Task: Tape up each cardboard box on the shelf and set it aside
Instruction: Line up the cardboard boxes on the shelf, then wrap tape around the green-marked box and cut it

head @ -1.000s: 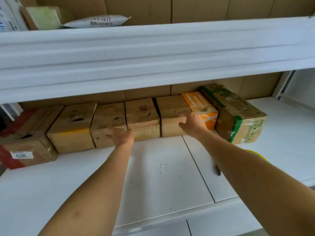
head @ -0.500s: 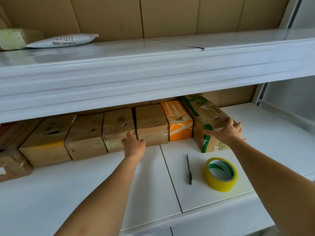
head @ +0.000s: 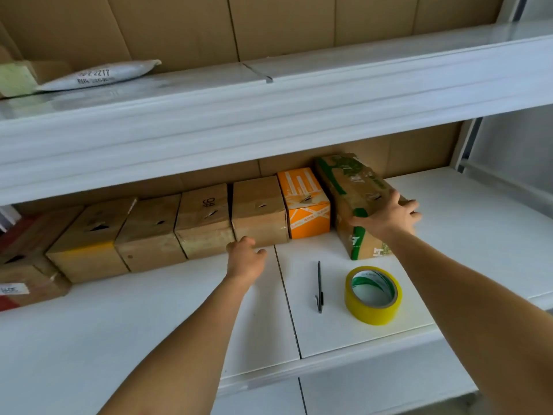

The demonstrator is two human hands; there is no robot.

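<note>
White shelf (head: pixel 149 339): the lower board of a rack backed with cardboard sheets, carrying everything below; a seam runs from its front edge toward the back. Upper shelf (head: pixel 299 94): a second white board above, holding a grey mailing bag (head: pixel 98 75) and a pale green box (head: pixel 15 80) near its left end.

Row of boxes: cardboard boxes stand side by side along the back edge of the lower shelf, from the left end to right of the seam. Left to right: a red-and-brown box (head: pixel 27 271) with a white label, a yellow-fronted box (head: pixel 89 241), three plain brown boxes (head: pixel 149 235) (head: pixel 205 223) (head: pixel 258 214), an orange box (head: pixel 306 202), and a green-printed box (head: pixel 353 199), the last turned at an angle with its near end closest to the front edge. Several tops show small slits.

Right hand (head: pixel 389 217): fingers spread and curled over the near top edge of the green-printed box, thumb against its left side, gripping it.

Left hand (head: pixel 244 256): loosely curled, holding nothing, just in front of the fifth box; contact cannot be told.

Roll of yellow tape (head: pixel 372 295): lies flat right of the seam, between the green-printed box and the front edge.

Black pen (head: pixel 319 287): lies just left of the tape, pointing front to back.
</note>
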